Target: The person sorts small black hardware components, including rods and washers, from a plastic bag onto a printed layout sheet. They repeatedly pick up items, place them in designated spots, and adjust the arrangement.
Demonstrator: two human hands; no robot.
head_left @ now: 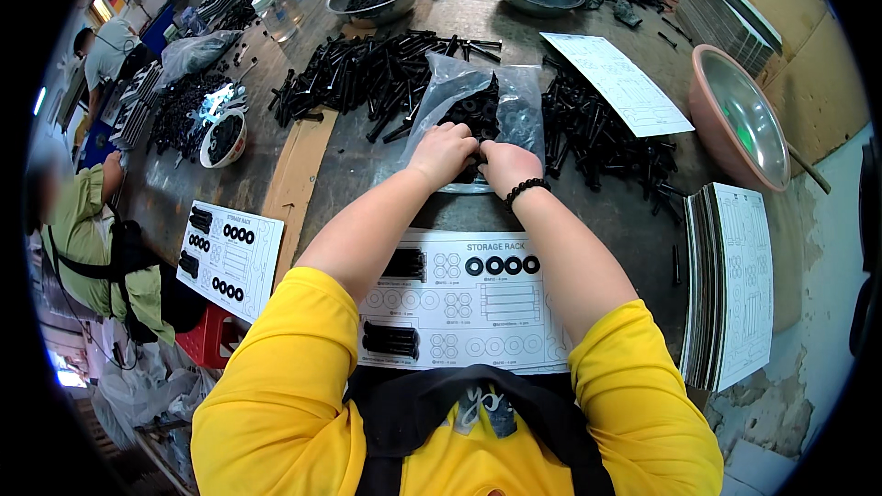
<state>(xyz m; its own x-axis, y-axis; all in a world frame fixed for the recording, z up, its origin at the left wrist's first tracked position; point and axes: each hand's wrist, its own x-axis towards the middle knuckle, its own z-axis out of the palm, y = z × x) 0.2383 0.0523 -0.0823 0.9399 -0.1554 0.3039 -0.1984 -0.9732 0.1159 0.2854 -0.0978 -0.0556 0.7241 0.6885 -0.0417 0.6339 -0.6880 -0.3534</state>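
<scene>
Where the head view looks down past the yellow sleeves, I see both hands meeting at the mouth of a clear plastic bag (478, 96) that lies near the middle of the tabletop (367, 165). My left hand (443, 152) has its fingers curled down into the bag's opening, among the black washers (473, 110) inside; whether they pinch a washer I cannot tell. My right hand (508, 165), with a black bead bracelet (526, 187) at the wrist, is likewise curled at the opening, its fingertips hidden. Heaps of black bolts (367, 73) crowd the bag on the left and right, leaving little open room there. Toward the near edge a printed sorting sheet (464, 298) lies under my forearms, with four washers and two bolt bundles laid on it. A stack of sheets (735, 285) sits at the right edge, a pink-rimmed metal bowl (744, 115) beyond it. Another person (87, 230) works at the left edge.
</scene>
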